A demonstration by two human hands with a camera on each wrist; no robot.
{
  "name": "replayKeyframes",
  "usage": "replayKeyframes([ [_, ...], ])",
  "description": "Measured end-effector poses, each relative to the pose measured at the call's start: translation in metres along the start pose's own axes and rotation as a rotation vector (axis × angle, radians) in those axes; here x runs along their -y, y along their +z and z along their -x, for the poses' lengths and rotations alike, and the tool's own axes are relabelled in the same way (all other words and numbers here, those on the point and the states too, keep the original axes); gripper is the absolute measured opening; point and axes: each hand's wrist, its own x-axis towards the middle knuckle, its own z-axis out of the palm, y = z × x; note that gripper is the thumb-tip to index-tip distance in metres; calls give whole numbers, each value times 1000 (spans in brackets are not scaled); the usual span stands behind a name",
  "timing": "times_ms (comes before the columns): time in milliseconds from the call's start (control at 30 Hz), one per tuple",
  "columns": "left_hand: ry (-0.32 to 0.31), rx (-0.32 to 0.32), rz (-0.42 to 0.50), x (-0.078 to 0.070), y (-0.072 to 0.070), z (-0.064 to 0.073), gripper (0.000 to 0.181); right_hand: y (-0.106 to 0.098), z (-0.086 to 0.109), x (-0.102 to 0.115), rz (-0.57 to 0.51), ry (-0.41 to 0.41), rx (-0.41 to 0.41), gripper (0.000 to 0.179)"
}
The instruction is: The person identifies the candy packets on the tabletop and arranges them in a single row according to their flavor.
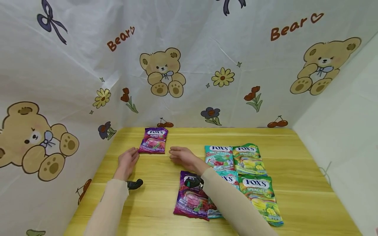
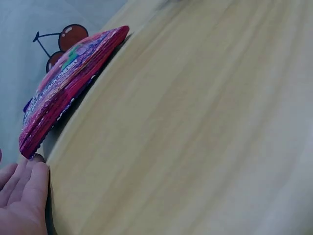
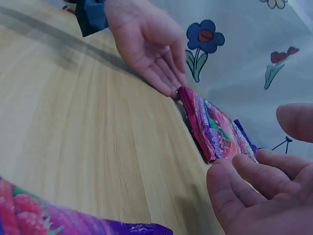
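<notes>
A purple bag of berries candy (image 1: 153,141) lies flat at the back left of the table, near the wall cloth. My left hand (image 1: 128,161) is at its lower left corner, the fingertips right at the bag's edge, also seen in the left wrist view beside the bag (image 2: 68,88). On the bag's other side my right hand (image 1: 186,158) stands a little apart, palm facing it, fingers relaxed. Neither hand holds anything. In the right wrist view, both the left hand (image 3: 151,49) and the right hand (image 3: 269,191) flank the bag (image 3: 220,128).
Under the right forearm lies a second purple berries bag (image 1: 191,200). Beside it are two teal mint blossom bags (image 1: 219,157), the nearer one partly covered by the sleeve, and two green spring tea bags (image 1: 260,196). Printed cloth (image 1: 195,42) walls the table (image 1: 153,209) at back and left.
</notes>
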Motion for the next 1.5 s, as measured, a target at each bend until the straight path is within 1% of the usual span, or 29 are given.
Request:
replayKeyframes([
  [67, -25, 1, 11, 5, -1, 3, 56, -3, 8, 0, -18, -7, 20, 55],
  [133, -33, 3, 11, 9, -2, 7, 57, -5, 17, 1, -33, -14, 34, 55],
  [233, -27, 26, -31, 15, -1, 17, 55, -7, 30, 4, -33, -25, 61, 55],
  [267, -25, 38, -51, 18, 0, 20, 55, -8, 34, 4, -37, -26, 69, 54],
  [433, -37, 146, -169, 30, 9, 42, 50, -13, 59, 5, -30, -32, 75, 53],
  [467, -41, 165, -182, 32, 11, 45, 50, -14, 64, 5, -23, -32, 72, 52],
  [533, -47, 183, -198, 37, 15, 53, 49, -15, 76, 2, 1, -28, 66, 51],
  [633, -48, 212, -211, 43, 20, 62, 49, -19, 94, -2, 27, -27, 62, 51],
  [767, -42, 255, -235, 53, 27, 71, 48, -28, 116, -7, 20, -32, 56, 52],
  [967, -35, 284, -250, 68, 37, 86, 46, -45, 141, -13, 6, -15, 50, 55],
  [1133, -55, 318, -266, 77, 46, 97, 45, -55, 162, -15, 6, 9, 34, 56],
  [1267, -68, 368, -277, 81, 52, 104, 46, -60, 176, -15, 17, 26, 18, 57],
  [1367, -69, 404, -279, 83, 55, 108, 48, -62, 185, -15, 6, 46, 2, 56],
  [1500, -87, 434, -274, 86, 58, 113, 50, -62, 195, -15, -21, 69, 6, 58],
])
